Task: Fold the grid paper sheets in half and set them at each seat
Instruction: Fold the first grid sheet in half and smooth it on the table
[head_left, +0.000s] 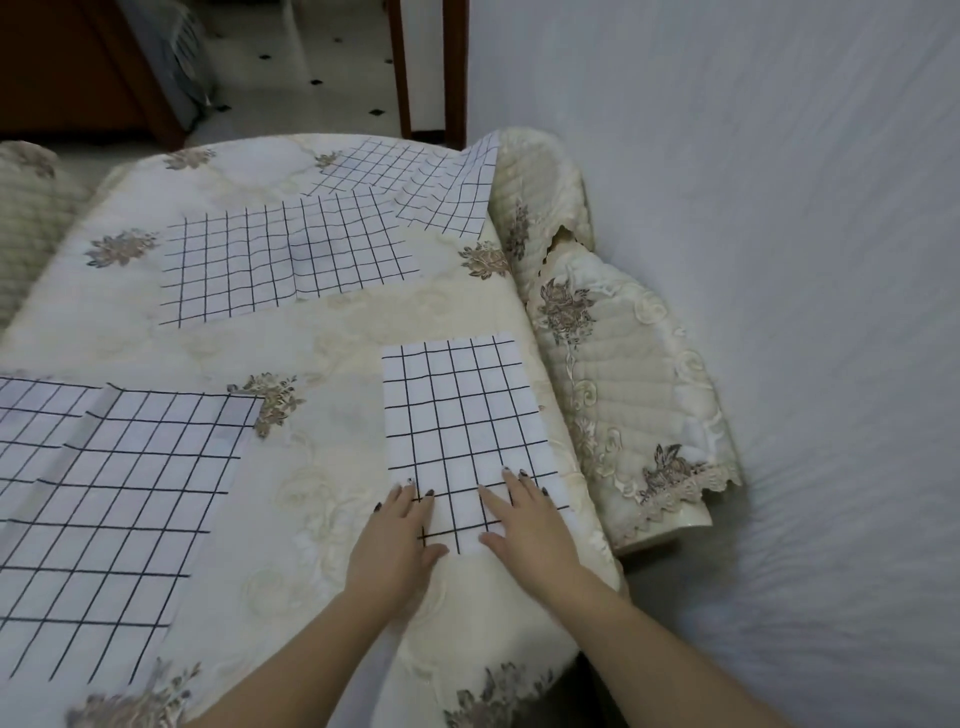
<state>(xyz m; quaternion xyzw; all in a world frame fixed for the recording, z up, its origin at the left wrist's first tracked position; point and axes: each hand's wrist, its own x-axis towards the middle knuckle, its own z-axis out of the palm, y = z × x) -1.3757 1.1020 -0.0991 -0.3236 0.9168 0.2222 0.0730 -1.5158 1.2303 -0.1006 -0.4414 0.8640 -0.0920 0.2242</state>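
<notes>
A folded grid paper sheet (462, 415) lies flat near the table's right edge. My left hand (400, 535) rests palm down on its near left corner, fingers spread. My right hand (524, 519) presses flat on its near right part. Neither hand grips the paper. A stack of unfolded grid sheets (104, 499) lies at the left. Another folded sheet (280, 260) sits in the middle toward the far side. One more sheet (415, 182) lies at the far edge, with a corner lifted against the chair back.
The table wears a cream quilted cloth (322, 343) with embroidered flowers. A chair with a matching padded cover (608, 374) stands tight against the right edge, by a white wall (779, 260). A second chair cover (31, 208) shows at the far left.
</notes>
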